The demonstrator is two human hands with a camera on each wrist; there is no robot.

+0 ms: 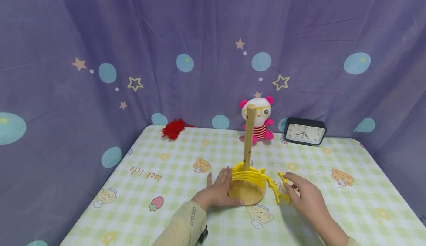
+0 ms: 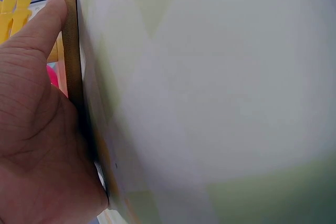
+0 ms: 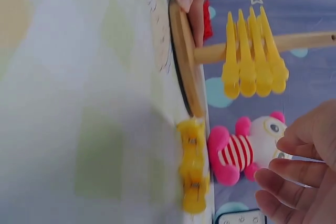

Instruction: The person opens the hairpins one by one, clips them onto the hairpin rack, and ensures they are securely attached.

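Observation:
A wooden stand has a round base and an upright post. My left hand holds the base at its left side, thumb along the front rim. Several curved yellow plastic pieces sit in a row on the post above the base; their exact kind is unclear. Another bumpy yellow piece lies on the tablecloth just right of the base. My right hand hovers near that piece, fingers loosely bent and apart, with nothing visible between them.
A pink-and-white plush bear sits behind the stand. To its right stands a black alarm clock. A red tasselled bundle lies at the back left. Purple curtains surround the checked tablecloth.

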